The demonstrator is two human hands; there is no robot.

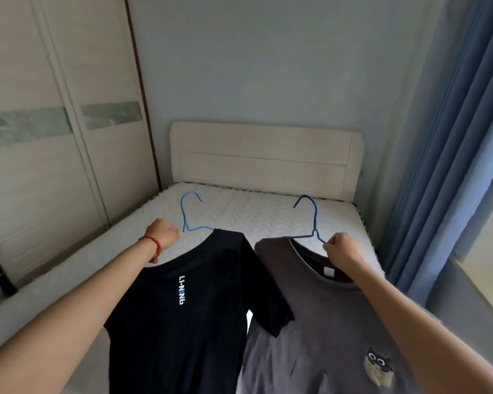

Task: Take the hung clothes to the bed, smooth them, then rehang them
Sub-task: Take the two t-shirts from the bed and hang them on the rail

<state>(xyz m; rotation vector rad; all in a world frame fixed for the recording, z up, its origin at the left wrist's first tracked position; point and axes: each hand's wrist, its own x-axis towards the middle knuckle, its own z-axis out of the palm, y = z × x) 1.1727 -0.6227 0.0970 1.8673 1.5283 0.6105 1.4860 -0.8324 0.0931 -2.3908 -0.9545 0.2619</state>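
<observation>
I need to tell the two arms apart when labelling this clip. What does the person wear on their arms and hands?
Both forearms are bare, with no sleeves or gloves in view. The left hand has a thin red cord bracelet around its wrist. The right hand and wrist show nothing worn.

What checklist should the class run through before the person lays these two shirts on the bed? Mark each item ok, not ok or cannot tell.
1. Left hand grips the black shirt's hanger: ok.
2. Right hand grips the grey shirt's hanger: ok.
3. Black shirt stays on its hanger: ok.
4. Grey shirt lies flat, no overlap: not ok, a black sleeve covers it.
5. Mattress bare ahead: ok.
6. Shirt hems clear: cannot tell.
</observation>
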